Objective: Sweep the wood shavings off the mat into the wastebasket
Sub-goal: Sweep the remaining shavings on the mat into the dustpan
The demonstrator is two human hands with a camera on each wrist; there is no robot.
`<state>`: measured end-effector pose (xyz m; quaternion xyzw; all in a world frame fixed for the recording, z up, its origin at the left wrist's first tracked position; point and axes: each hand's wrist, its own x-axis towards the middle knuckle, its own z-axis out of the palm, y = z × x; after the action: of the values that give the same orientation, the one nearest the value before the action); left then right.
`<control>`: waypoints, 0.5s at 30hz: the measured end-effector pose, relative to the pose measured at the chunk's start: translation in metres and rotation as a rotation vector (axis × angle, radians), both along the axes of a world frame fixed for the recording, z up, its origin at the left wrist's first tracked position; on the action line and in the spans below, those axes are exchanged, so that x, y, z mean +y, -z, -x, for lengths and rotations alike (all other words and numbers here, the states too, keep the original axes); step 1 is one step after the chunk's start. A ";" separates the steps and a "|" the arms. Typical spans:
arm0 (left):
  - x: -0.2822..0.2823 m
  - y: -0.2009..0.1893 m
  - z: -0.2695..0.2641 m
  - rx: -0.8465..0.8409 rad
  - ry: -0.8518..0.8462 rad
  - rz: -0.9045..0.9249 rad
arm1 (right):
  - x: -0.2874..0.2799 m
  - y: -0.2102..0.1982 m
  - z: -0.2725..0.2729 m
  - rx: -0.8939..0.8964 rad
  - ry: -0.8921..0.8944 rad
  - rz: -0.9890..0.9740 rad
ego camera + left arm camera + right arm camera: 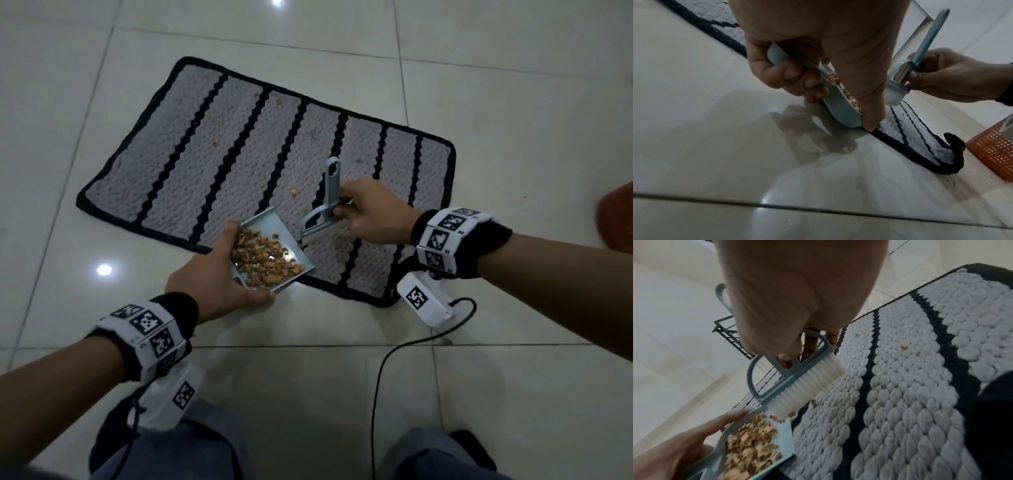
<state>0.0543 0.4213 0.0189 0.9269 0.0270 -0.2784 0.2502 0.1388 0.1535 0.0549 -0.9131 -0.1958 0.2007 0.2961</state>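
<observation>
A grey mat (239, 147) with black stripes and a black border lies on the tiled floor. My left hand (212, 277) grips a small light-blue dustpan (291, 240) at the mat's near edge; a heap of tan wood shavings (263, 260) fills it. My right hand (373, 212) holds a small blue brush (329, 192) by its handle, white bristles (809, 382) down at the pan's open lip. A few loose shavings (294, 192) lie scattered on the mat. The orange mesh wastebasket (995, 149) stands to the right, past the mat's curled corner.
Glossy white floor tiles (342, 394) surround the mat. A black cable (387, 370) trails from the right wrist camera across the floor in front of my knees. A dark wire rack (729, 337) stands beyond the brush in the right wrist view.
</observation>
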 end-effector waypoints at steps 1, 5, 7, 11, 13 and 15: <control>0.000 0.000 0.000 0.002 -0.001 0.000 | -0.001 0.001 0.000 -0.001 0.005 0.002; -0.002 -0.003 0.001 0.000 -0.008 0.003 | 0.000 0.002 -0.001 -0.054 0.157 -0.053; -0.004 -0.005 0.002 0.002 -0.013 0.001 | 0.001 0.002 -0.006 -0.107 0.276 -0.090; -0.008 -0.005 0.004 0.009 -0.030 -0.017 | 0.002 0.009 -0.027 -0.144 0.442 -0.154; -0.010 -0.005 0.005 0.008 -0.041 -0.006 | 0.009 0.011 -0.033 -0.160 0.377 -0.131; -0.012 -0.005 0.005 0.013 -0.054 0.006 | 0.017 0.016 -0.035 -0.151 0.285 -0.100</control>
<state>0.0493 0.4097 0.0241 0.9233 0.0526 -0.2776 0.2601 0.1736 0.1703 0.0391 -0.9282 -0.0956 0.0774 0.3512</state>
